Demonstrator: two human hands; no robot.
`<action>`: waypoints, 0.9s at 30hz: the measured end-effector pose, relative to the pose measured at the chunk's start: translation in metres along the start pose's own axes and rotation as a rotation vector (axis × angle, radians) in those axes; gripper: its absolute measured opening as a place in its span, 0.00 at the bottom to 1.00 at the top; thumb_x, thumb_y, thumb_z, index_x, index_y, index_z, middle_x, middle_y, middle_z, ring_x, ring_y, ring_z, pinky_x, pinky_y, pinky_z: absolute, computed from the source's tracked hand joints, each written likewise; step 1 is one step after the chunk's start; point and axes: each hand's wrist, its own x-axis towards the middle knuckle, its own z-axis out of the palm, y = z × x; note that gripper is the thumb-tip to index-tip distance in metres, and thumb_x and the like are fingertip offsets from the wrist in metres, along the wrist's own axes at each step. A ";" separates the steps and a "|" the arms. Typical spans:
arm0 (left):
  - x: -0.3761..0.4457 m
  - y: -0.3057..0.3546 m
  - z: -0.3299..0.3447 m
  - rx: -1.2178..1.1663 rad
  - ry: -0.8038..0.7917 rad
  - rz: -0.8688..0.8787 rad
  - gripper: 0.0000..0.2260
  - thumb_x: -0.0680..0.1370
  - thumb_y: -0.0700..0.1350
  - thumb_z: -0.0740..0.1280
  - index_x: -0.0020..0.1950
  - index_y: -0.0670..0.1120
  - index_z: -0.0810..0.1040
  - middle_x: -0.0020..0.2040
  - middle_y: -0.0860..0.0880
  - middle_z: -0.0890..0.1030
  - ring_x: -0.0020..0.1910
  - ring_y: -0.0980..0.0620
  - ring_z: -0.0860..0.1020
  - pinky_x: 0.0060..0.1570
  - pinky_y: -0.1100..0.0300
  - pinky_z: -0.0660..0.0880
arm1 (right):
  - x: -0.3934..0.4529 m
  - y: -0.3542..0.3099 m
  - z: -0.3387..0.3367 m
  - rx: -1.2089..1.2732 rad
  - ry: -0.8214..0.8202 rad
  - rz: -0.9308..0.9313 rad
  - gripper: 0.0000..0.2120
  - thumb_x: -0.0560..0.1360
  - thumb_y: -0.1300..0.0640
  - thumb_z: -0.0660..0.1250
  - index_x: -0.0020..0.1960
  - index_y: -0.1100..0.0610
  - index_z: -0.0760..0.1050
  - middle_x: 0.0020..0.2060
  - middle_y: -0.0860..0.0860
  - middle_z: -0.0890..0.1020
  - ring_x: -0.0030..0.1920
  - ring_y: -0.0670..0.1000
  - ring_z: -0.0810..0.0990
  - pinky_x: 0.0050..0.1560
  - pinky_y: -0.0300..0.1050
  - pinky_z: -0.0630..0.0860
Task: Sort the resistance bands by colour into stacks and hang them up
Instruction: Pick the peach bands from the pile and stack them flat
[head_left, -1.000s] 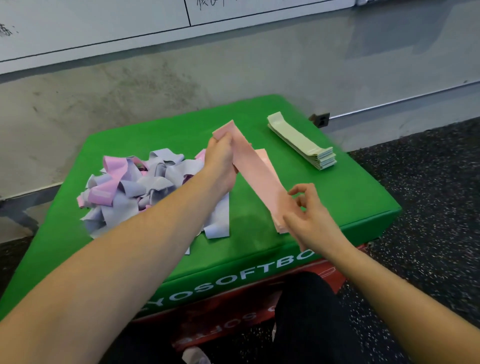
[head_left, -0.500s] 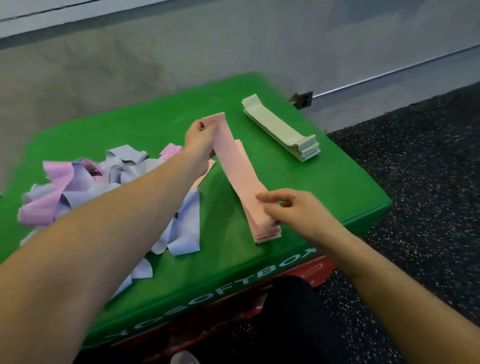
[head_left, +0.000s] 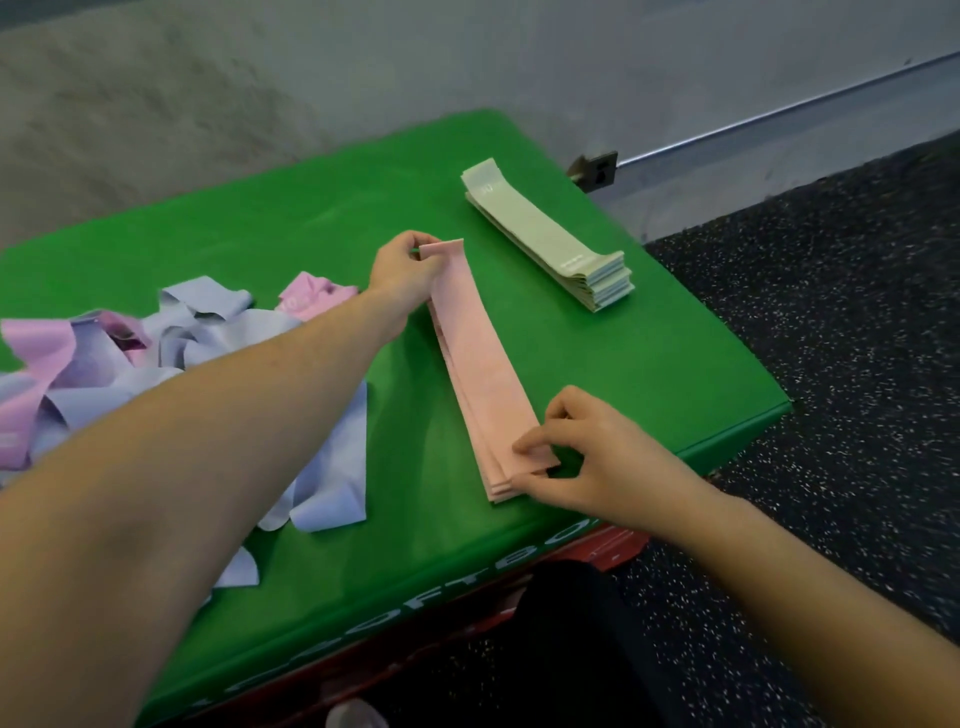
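Salmon-pink flat band (head_left: 475, 343) stretched over a matching pink stack (head_left: 501, 480) on the padded green surface (head_left: 649, 364), far end pinched in left hand (head_left: 402, 270) grip, near end pinched by right hand (head_left: 597, 462). Pale green layered stack (head_left: 545, 234) beyond. Crumpled lilac and pink bands (head_left: 130, 358) heaped left.

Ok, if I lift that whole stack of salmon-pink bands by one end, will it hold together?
Probably not. The stack of flat salmon-pink resistance bands looks thin and floppy; its top band bends where the left hand pinches it. The loose layers, already uneven at the near end by the right hand, would likely sag and slide apart. Support both ends.
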 end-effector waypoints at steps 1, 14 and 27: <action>0.002 -0.002 0.001 0.011 0.001 0.003 0.05 0.82 0.41 0.65 0.57 0.47 0.74 0.54 0.50 0.76 0.53 0.51 0.76 0.51 0.58 0.76 | 0.000 0.003 -0.001 0.000 0.002 -0.033 0.19 0.72 0.37 0.69 0.58 0.44 0.82 0.46 0.37 0.71 0.50 0.38 0.72 0.49 0.31 0.69; 0.018 -0.028 0.004 0.370 0.035 0.129 0.05 0.81 0.42 0.63 0.56 0.47 0.77 0.55 0.48 0.76 0.50 0.52 0.75 0.50 0.58 0.74 | 0.010 0.004 0.008 -0.043 0.070 -0.230 0.11 0.76 0.42 0.68 0.49 0.47 0.84 0.44 0.40 0.74 0.47 0.44 0.72 0.48 0.42 0.74; -0.028 -0.028 -0.045 0.472 0.044 0.361 0.09 0.80 0.45 0.66 0.61 0.49 0.76 0.64 0.49 0.73 0.60 0.46 0.75 0.65 0.51 0.72 | 0.010 -0.012 0.003 0.108 0.111 -0.087 0.12 0.78 0.43 0.66 0.58 0.45 0.79 0.47 0.38 0.77 0.50 0.36 0.75 0.50 0.31 0.69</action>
